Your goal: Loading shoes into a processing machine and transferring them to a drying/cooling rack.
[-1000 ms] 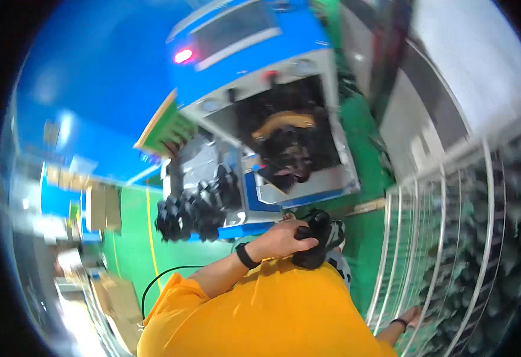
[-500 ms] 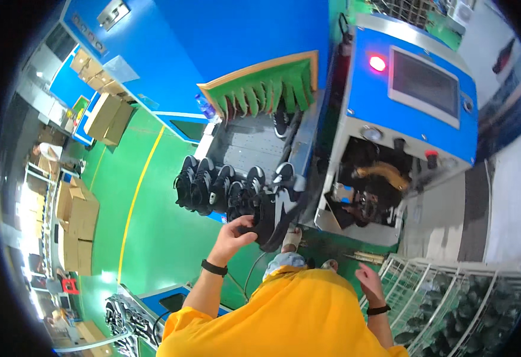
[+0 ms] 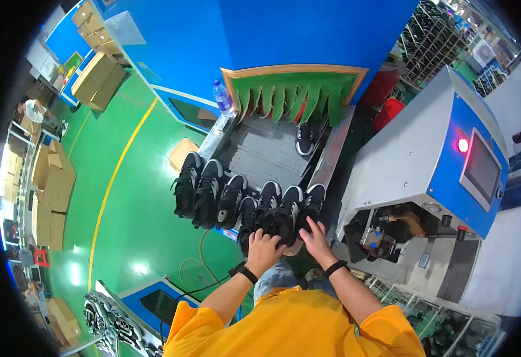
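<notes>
Several black high-top shoes with white-striped toes stand in a row at the conveyor's near end, toes pointing away from me. My left hand (image 3: 264, 251) has its fingers curled at the heel of one black shoe (image 3: 286, 215) right of the row's middle. At the row's right end, my right hand (image 3: 317, 243) grips the back of another black shoe (image 3: 312, 205), thumb and forefinger at its collar. Parts of both shoes are hidden behind the fingers. One more shoe (image 3: 305, 140) lies farther up the conveyor (image 3: 260, 152), by the green strip curtain (image 3: 290, 101).
A water bottle (image 3: 222, 98) stands on the conveyor's left edge. To the right is a grey-and-blue machine (image 3: 415, 154) with a lit red lamp. Wire racks (image 3: 445, 321) of dark items stand at the lower right. Cardboard boxes (image 3: 52, 190) sit far left.
My right hand has come in from the right to the row's right end. The shoe near my left hand now stands lower in the row, and my view has turned.
</notes>
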Available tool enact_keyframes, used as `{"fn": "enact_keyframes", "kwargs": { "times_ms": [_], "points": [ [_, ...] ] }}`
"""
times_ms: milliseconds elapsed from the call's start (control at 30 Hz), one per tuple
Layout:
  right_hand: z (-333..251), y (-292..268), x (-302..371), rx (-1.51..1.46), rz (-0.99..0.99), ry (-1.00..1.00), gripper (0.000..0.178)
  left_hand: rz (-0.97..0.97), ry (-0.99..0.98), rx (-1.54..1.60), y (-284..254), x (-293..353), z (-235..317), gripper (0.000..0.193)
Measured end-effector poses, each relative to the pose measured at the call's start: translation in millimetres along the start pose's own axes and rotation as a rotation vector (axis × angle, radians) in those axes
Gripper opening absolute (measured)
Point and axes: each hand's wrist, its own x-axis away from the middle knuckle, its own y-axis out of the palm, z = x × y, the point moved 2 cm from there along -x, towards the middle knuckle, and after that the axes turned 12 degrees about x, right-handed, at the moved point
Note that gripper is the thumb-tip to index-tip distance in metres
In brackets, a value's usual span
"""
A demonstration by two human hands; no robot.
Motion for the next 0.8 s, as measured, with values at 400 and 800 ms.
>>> {"fn": "enact_keyframes", "kwargs": {
  "times_ms": [400,800],
  "points": [
    [-2,-12,5,0.143,-0.126,-0.126,0.065,0.075,-0.067,-0.075,7,1,6,0.035],
    [-42,-129,79,-0.049,-0.107,-0.291,0.037,-0.135,-0.122,0.095,-38,-9,24,0.029]
  ]
}}
